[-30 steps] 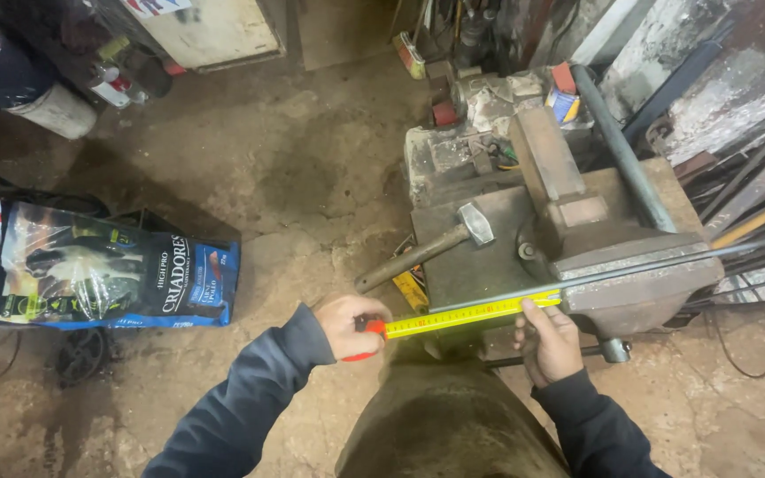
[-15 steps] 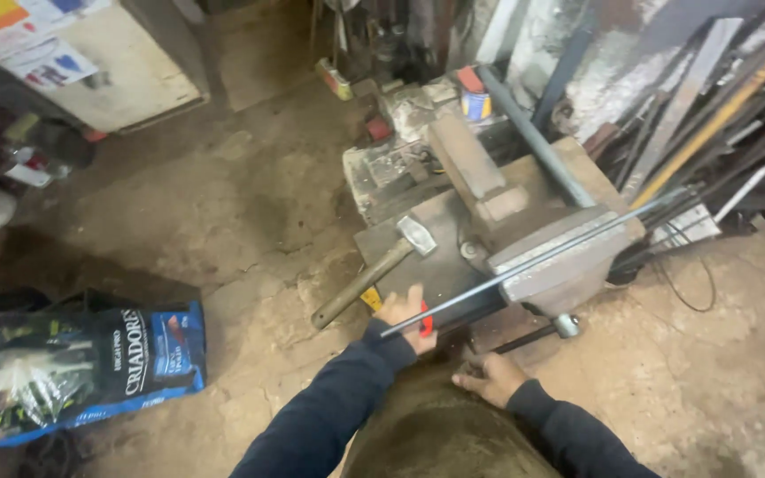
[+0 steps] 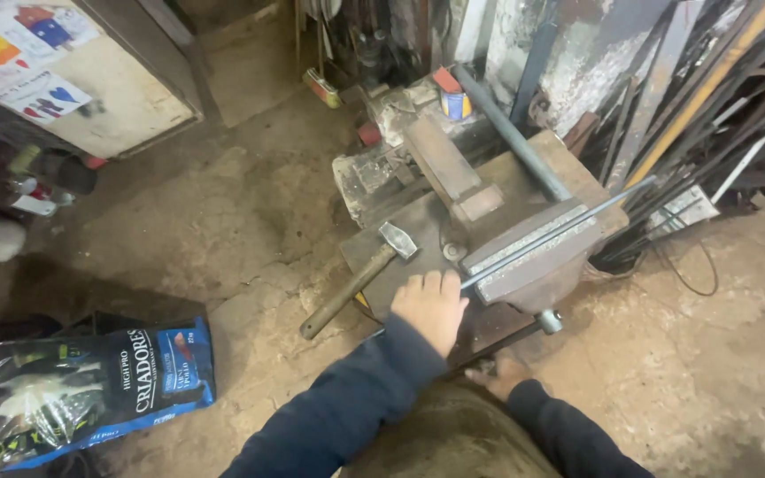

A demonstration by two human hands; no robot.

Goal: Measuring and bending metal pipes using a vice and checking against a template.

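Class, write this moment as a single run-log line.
left hand: flat on bench by metal rod | rod: clamped in vise | right hand: low, under vise handle | hammer: lying untouched

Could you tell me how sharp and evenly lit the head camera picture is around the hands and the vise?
In the head view, the left hand and the vise with its clamped rod are fairly sharp under soft, even light; the right hand sits in shadow below the vise and looks dim; the hammer casts little shadow; the left edge and top corners fall dark, and straight bars bow slightly at the edges.
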